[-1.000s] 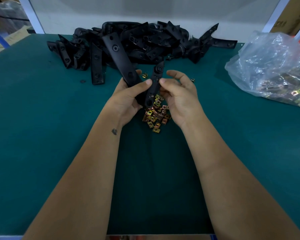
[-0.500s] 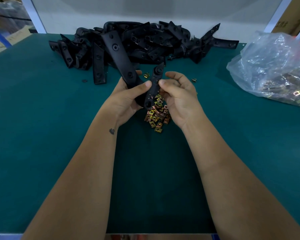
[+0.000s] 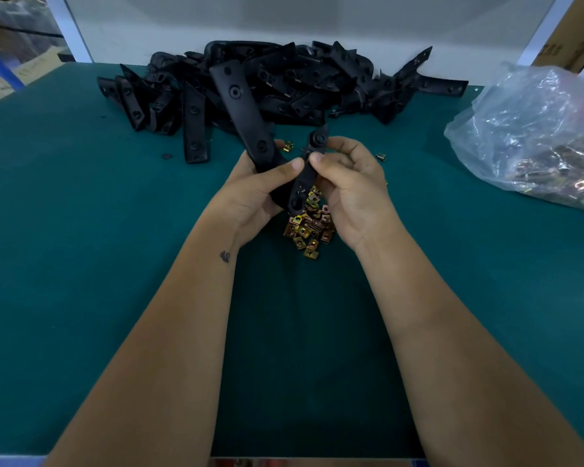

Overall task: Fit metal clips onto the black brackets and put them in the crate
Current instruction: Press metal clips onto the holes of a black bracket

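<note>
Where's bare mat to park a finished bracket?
Free: green mat left of the left hand, below the bracket pile; also between the right hand and the plastic bag. Crowded: far edge under the pile, and the loose clips beneath both hands.

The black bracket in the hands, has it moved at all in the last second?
No. The bracket sits in the same spot above the loose pile of clips, gripped by both hands as before.

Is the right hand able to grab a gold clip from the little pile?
Probably yes: the pile of clips lies uncovered just below the right hand, but its fingers now pinch the black bracket.
</note>
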`<state>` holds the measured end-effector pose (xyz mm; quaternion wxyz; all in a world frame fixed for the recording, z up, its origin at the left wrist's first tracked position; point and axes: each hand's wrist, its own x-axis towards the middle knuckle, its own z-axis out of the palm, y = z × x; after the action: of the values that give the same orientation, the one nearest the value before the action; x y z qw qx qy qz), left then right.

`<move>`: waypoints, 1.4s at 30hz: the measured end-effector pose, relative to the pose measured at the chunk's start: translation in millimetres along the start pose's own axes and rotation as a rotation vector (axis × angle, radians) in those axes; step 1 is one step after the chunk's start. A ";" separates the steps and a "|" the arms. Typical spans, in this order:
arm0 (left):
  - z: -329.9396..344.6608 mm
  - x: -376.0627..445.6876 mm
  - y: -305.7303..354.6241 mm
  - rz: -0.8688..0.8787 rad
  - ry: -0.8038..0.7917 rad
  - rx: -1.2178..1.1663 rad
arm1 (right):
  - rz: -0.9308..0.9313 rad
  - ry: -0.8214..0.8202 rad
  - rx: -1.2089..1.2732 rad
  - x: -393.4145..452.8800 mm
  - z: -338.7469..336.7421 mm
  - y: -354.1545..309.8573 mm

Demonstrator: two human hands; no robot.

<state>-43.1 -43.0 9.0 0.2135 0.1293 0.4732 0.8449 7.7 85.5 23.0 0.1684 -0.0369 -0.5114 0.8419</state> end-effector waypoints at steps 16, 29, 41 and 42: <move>-14.8 0.5 12.0 0.180 0.277 -0.539 | -0.386 -0.263 -1.444 -3.4 0.3 23.7; -12.1 2.5 11.2 0.126 0.291 -0.535 | -0.387 -0.215 -1.654 -2.5 1.9 25.7; -9.9 3.2 10.4 0.108 0.291 -0.469 | -0.373 -0.267 -1.579 -1.8 2.5 24.4; -10.0 3.2 10.3 0.108 0.293 -0.471 | -0.369 -0.276 -1.533 -2.5 2.4 24.0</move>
<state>-52.5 -53.6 12.7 0.1218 -0.0224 0.2822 0.9513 3.6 72.6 3.0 0.1680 0.0470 -0.9616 0.2118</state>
